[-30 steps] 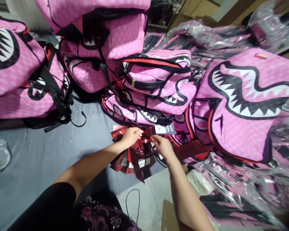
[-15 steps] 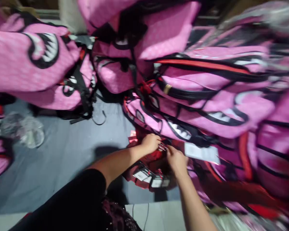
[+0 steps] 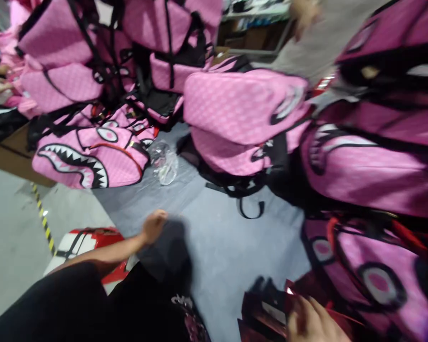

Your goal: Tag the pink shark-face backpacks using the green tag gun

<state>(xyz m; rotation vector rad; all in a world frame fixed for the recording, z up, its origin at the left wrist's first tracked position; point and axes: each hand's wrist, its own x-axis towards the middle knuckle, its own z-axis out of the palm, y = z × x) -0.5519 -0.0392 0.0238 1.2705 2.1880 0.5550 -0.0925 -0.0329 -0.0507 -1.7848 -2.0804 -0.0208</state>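
Note:
My left hand point(image 3: 154, 228) hangs above the grey tabletop point(image 3: 214, 256), its fingers curled closed. Anything inside it is too small or blurred to make out. At the bottom edge, my right hand point(image 3: 316, 323) is over a pile of dark red, shiny packets with tags point(image 3: 264, 316); its fingers look extended and apart, partly cut off by the frame. Just right of it lies a pink bag point(image 3: 392, 285) with a round eye patch. A pink shark-mouth duffel bag point(image 3: 89, 159) rests at the table's far left.
A pink backpack point(image 3: 231, 114) with dangling black straps stands mid-table. Crumpled clear plastic point(image 3: 164, 164) lies beside the duffel. More pink bags point(image 3: 378, 166) are stacked on the right. A red and white item point(image 3: 89, 247) is below my left forearm. Another person's hand point(image 3: 305, 16) shows at the top.
The view has swung left. My hands were together at a small shiny metal piece above the red packets; now my left hand is away to the left, while the right stays by the packets.

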